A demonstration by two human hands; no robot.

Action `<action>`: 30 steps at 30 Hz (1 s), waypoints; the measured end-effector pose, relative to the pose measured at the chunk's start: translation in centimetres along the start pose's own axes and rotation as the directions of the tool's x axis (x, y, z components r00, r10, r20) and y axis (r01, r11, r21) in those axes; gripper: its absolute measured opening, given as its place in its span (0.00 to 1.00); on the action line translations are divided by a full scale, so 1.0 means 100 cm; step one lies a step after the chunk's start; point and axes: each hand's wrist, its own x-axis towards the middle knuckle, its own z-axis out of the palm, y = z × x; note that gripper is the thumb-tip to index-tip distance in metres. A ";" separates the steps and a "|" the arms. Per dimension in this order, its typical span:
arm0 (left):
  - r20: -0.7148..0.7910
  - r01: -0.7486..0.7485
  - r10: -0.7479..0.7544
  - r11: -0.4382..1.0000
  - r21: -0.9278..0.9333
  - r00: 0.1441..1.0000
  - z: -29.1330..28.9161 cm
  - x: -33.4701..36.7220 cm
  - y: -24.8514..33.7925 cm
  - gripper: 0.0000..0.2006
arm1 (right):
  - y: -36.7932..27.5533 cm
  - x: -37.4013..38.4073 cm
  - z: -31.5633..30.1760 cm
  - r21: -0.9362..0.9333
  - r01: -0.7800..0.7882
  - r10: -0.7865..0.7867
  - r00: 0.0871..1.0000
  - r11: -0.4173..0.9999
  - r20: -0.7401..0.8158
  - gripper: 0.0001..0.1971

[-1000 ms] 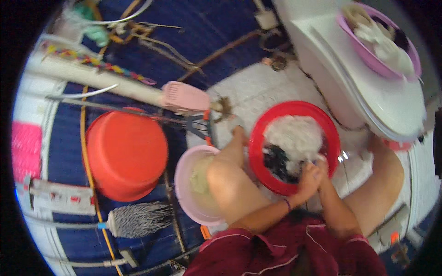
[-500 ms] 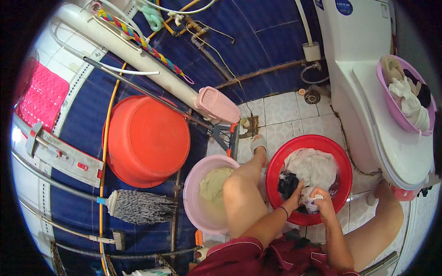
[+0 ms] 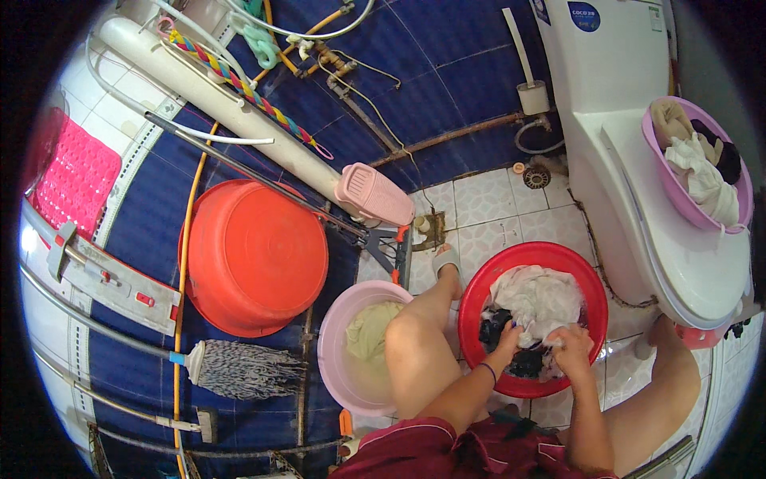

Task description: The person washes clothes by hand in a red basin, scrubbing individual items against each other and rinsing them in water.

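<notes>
A red basin stands on the floor between my legs, with wet laundry in it. Most of that is a bunched white cloth; dark garments lie along its left and near sides. Over the near left part, my left hand reaches in beside the dark pieces, fingers drawn together and partly hidden, so what they grip is unclear. My right hand is curled closed on the near right edge of the white cloth.
Left of my knee, a pale pink basin holds water and a yellowish cloth. A large orange-red tub and a mop are farther left. A purple basin of clothes rests on the toilet at right.
Both hands have shifted slightly; the right moved right and the left drew away from the white cloth toward the dark pieces. The view has tilted slightly.
</notes>
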 end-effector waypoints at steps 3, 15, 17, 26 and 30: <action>0.011 -0.172 0.204 0.795 0.582 0.979 -0.002 -0.003 0.000 0.24 | 0.007 0.002 0.009 -0.043 -0.174 0.165 0.971 0.984 -0.171 0.20; 0.176 -0.391 0.363 0.688 0.611 0.915 0.032 -0.049 -0.027 0.19 | 0.065 -0.014 0.106 0.840 -0.515 0.509 0.776 0.170 0.373 0.23; 0.215 -0.289 0.234 0.916 0.278 0.948 0.064 -0.086 0.002 0.17 | 0.089 -0.009 0.095 0.896 -0.431 0.399 0.807 -0.104 0.435 0.23; -0.059 -0.380 0.579 0.604 0.700 0.813 0.042 -0.067 0.028 0.13 | 0.019 -0.017 0.095 0.928 -0.372 0.539 0.788 0.029 0.299 0.12; -0.023 -0.508 0.616 0.669 0.542 0.788 0.065 -0.089 -0.013 0.13 | 0.100 -0.001 0.128 0.862 -0.427 0.578 0.789 0.271 0.209 0.09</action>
